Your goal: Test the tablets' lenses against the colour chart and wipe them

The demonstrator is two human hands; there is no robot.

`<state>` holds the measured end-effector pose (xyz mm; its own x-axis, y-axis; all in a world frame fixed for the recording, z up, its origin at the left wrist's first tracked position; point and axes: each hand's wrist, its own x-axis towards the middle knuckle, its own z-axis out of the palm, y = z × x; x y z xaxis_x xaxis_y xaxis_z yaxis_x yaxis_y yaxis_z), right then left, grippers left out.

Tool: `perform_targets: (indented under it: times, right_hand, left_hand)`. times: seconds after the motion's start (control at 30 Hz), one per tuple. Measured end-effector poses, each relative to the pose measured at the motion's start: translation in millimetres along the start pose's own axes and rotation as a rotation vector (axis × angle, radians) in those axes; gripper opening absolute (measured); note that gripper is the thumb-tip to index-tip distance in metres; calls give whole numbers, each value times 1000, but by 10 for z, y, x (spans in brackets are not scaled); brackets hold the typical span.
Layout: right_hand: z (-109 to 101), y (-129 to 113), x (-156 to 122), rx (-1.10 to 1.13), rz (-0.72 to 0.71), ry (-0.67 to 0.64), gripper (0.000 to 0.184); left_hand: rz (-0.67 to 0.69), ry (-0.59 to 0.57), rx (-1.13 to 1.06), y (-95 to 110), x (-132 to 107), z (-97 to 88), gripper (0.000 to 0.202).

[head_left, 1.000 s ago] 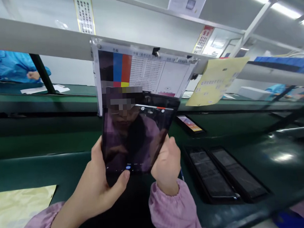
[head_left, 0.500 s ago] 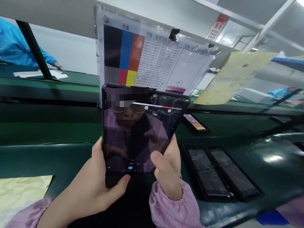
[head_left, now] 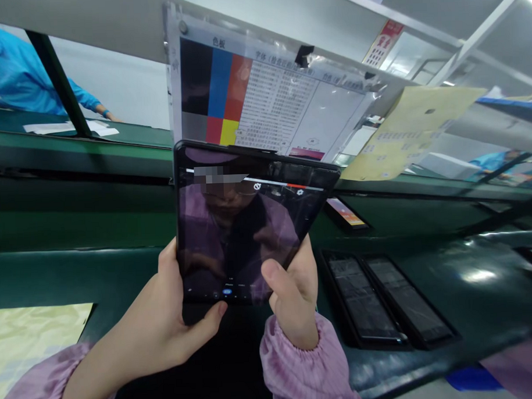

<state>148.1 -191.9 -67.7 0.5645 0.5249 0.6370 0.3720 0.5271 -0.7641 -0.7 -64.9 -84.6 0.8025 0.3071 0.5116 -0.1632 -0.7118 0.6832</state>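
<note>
The left hand (head_left: 163, 319) and the right hand (head_left: 298, 297) hold a tablet (head_left: 236, 235) between them, raised above the worktop (head_left: 98, 272) and in front of a chart (head_left: 284, 106), overlapping its lower part. The left hand grips the tablet's lower left side, its thumb lying along the bottom edge. The right hand supports the lower right corner, fingers behind, thumb at the front; whether this thumb touches the glass, one cannot tell. The tablet is tilted, its screen towards the wearer: dark, with a person's reflection, small icons near the top and a blue mark near the bottom. The chart bears black, blue, orange, grey, red and yellow blocks beside small print; a black clip (head_left: 303, 57) sits at its upper edge. Right of the hands, two dark devices (head_left: 361, 301) lie side by side on the worktop, with a lit device (head_left: 347, 213) behind them. A yellow sheet (head_left: 414, 130) hangs at upper right; a pale paper (head_left: 35, 335) lies at lower left. At far left, a co-worker in blue (head_left: 21, 74) extends an arm near white papers (head_left: 49, 128).
</note>
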Motion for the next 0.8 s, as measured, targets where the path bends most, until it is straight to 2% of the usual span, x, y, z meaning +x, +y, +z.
perform_targets:
  times: [0.33,0.57,0.8]
  right_hand:
    - [4,-15,5,-56,3,19,55]
    - [36,-117,96,13,8,-91,49]
    - [42,-95,62,-12,39,-60,48]
  left_hand:
    - [-10,9,-13,-32,-14,4,79]
    - [-31,18,32,-54,-32,14,88]
    - [-30,28,17,-34,-39,21,89]
